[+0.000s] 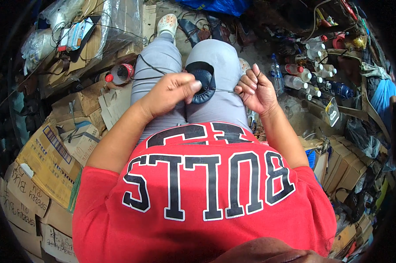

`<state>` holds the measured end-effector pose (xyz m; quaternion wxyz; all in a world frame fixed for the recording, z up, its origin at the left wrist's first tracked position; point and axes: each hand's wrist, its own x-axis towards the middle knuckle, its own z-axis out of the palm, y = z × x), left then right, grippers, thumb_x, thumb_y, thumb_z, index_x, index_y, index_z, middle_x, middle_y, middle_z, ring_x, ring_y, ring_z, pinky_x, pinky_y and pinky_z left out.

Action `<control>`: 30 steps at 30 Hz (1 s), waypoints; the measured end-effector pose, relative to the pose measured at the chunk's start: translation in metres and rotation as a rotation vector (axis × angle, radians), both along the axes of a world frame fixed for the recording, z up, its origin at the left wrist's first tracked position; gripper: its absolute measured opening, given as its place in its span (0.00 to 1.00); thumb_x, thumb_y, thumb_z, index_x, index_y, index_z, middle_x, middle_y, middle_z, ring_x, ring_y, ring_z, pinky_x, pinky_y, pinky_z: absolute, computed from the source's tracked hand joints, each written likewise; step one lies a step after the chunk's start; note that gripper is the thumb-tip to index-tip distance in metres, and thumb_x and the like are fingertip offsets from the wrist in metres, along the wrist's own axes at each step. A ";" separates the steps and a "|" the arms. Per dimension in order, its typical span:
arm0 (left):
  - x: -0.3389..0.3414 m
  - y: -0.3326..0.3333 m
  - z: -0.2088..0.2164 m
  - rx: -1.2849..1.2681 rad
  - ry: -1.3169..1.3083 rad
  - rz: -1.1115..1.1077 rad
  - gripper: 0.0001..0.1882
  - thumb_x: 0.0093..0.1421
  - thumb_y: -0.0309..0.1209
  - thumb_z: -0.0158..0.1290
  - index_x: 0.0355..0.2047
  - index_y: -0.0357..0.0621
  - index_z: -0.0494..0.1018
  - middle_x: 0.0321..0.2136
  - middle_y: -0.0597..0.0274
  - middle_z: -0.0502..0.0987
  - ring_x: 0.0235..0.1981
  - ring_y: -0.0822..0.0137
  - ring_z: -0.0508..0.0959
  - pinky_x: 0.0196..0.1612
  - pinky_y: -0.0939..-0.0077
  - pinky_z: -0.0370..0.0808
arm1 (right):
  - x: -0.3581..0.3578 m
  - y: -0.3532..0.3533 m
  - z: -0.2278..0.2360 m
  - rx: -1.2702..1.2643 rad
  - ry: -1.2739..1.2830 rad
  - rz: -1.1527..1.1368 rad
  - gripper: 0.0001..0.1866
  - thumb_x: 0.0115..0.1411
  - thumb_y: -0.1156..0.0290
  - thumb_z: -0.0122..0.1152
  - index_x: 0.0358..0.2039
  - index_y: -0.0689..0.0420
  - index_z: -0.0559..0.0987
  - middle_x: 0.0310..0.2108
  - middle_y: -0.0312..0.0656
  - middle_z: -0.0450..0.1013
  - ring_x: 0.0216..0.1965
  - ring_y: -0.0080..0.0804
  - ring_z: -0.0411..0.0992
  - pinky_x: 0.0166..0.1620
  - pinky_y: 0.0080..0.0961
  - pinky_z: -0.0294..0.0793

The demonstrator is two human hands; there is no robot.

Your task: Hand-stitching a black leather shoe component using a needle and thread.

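The black piece [208,84], leather-looking with a gathered rim, sat between the thighs of the grey trousers [224,55], close against the left hand [171,93]. That hand's grip was curled, thumb brought in over the fingers at the rim; whether it clasped the rim or a strand could not be told. The right hand [260,93] was raised off to the side, its grip clenched, apparently on the thin thread [224,91] that ran across to the black piece. Too hard a tug from that side could have snapped the thread, torn the rim or bunched the gathers unevenly, while too loose a grip would have let the strand slip and go slack. Since only the legs and perhaps the left hand seemed to steady the black piece, a sideways pull or parted knees could have twisted it round or dropped it. The dark cord [151,65] slanting over the left leg might have snagged on the left wrist or tangled. No needle or awl could be made out; a point hidden among the fingers could have pricked them.
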<state>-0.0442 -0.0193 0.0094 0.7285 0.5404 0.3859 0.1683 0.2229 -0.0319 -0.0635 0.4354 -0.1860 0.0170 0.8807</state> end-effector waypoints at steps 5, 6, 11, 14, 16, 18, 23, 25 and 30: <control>-0.058 0.020 0.016 0.319 0.142 0.359 0.20 0.65 0.41 0.42 0.32 0.34 0.73 0.39 0.50 0.77 0.37 0.66 0.75 0.45 0.74 0.70 | 0.019 0.000 0.002 0.023 -0.407 0.060 0.17 0.63 0.57 0.47 0.28 0.59 0.72 0.28 0.41 0.72 0.32 0.36 0.73 0.45 0.38 0.72; -0.069 0.023 0.017 0.379 0.208 0.454 0.19 0.65 0.40 0.42 0.34 0.34 0.74 0.41 0.52 0.76 0.37 0.67 0.75 0.44 0.74 0.70 | 0.041 -0.001 -0.007 0.177 -0.534 0.143 0.17 0.63 0.58 0.49 0.34 0.62 0.73 0.34 0.46 0.74 0.37 0.39 0.75 0.45 0.37 0.73; -0.086 0.008 0.030 1.107 0.562 0.467 0.09 0.59 0.32 0.50 0.37 0.43 0.77 0.34 0.59 0.77 0.34 0.66 0.75 0.40 0.73 0.72 | 0.087 -0.006 0.028 0.650 -1.794 0.422 0.27 0.52 0.71 0.60 0.54 0.53 0.69 0.48 0.44 0.68 0.50 0.35 0.66 0.52 0.29 0.65; -0.051 -0.029 0.023 0.985 0.468 0.008 0.13 0.51 0.33 0.57 0.37 0.42 0.76 0.38 0.57 0.74 0.39 0.59 0.75 0.43 0.68 0.71 | 0.016 0.014 0.083 0.943 -1.553 0.189 0.24 0.54 0.69 0.61 0.53 0.52 0.70 0.44 0.41 0.66 0.45 0.27 0.67 0.48 0.23 0.67; -0.030 -0.040 0.005 1.010 0.483 -0.122 0.19 0.47 0.36 0.60 0.40 0.45 0.73 0.40 0.56 0.72 0.39 0.52 0.75 0.41 0.65 0.72 | -0.032 0.019 0.106 0.996 -1.362 0.429 0.25 0.55 0.71 0.61 0.54 0.53 0.69 0.31 0.29 0.64 0.34 0.16 0.65 0.38 0.15 0.67; -0.016 -0.039 0.001 1.022 0.498 -0.149 0.18 0.46 0.36 0.61 0.36 0.43 0.71 0.36 0.56 0.71 0.36 0.51 0.74 0.37 0.62 0.72 | -0.065 0.020 0.115 1.173 -1.647 0.669 0.23 0.52 0.65 0.65 0.48 0.57 0.72 0.26 0.32 0.66 0.30 0.17 0.65 0.33 0.18 0.67; -0.008 -0.035 -0.004 1.060 0.407 -0.164 0.17 0.45 0.34 0.61 0.32 0.42 0.69 0.33 0.56 0.70 0.34 0.51 0.74 0.35 0.61 0.71 | -0.070 0.009 0.117 1.261 -1.966 0.730 0.21 0.51 0.60 0.66 0.38 0.63 0.75 0.21 0.35 0.68 0.26 0.18 0.65 0.30 0.22 0.66; -0.003 -0.036 -0.006 1.069 0.340 -0.162 0.17 0.43 0.32 0.62 0.31 0.42 0.68 0.33 0.56 0.69 0.34 0.50 0.74 0.35 0.61 0.71 | -0.064 -0.002 0.125 0.994 -1.849 0.860 0.17 0.51 0.60 0.65 0.29 0.64 0.76 0.19 0.31 0.67 0.24 0.18 0.64 0.29 0.21 0.65; 0.013 -0.039 -0.018 1.123 0.363 -0.161 0.17 0.43 0.31 0.62 0.30 0.42 0.68 0.33 0.56 0.69 0.34 0.51 0.74 0.35 0.61 0.71 | -0.036 -0.020 0.094 0.636 -1.577 0.589 0.13 0.55 0.60 0.62 0.26 0.57 0.78 0.20 0.25 0.68 0.22 0.13 0.60 0.27 0.14 0.58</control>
